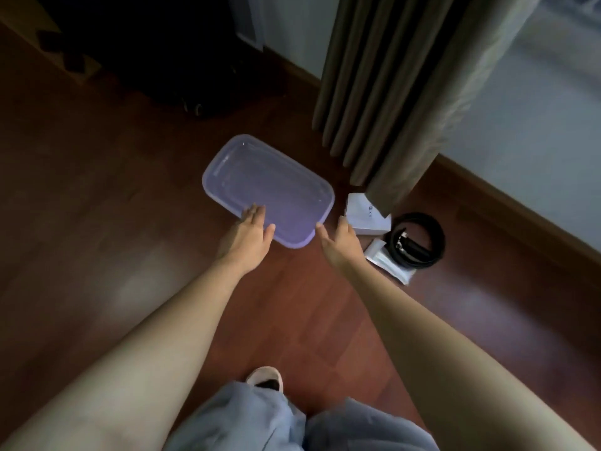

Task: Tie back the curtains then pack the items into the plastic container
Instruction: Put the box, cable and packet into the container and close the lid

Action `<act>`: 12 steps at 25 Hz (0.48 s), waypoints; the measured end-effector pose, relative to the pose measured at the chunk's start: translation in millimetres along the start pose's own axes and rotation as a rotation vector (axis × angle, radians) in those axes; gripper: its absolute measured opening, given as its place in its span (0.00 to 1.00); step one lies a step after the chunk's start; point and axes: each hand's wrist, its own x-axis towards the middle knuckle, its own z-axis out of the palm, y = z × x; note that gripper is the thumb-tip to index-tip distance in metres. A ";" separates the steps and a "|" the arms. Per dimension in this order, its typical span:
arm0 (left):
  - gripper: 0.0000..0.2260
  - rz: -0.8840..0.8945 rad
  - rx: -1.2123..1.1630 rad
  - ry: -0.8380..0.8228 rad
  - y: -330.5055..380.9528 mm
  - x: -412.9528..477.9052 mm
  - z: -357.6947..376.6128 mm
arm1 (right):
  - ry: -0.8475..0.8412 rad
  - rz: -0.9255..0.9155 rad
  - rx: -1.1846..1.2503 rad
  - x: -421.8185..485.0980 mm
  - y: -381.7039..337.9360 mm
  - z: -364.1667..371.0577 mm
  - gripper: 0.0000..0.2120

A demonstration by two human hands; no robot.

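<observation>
- While the left hand [252, 232] lies flat on the plastic container [270, 183]'s near edge, the right hand [341, 244] hovers spread beside its corner, empty.
- It sits on the floor [292, 320], just left of the curtain [390, 92].
- A one-sided push could skid it away.

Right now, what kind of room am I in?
Likely a room in a home, perhaps a bedroom: wooden floor, a long curtain reaching down to it, and a coiled belt lying there.

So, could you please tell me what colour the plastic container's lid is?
The lid is translucent pale purple, shown in the head view.
</observation>
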 end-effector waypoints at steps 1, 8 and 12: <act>0.25 -0.007 0.016 0.030 -14.2 18.3 19.5 | -0.014 0.028 0.036 23.7 10.3 15.5 0.34; 0.27 -0.036 0.110 0.254 -79.1 103.9 98.5 | 0.024 0.121 0.467 139.4 46.9 89.0 0.39; 0.26 -0.014 0.085 0.359 -87.6 108.7 112.9 | 0.156 0.030 0.540 150.0 52.1 107.9 0.33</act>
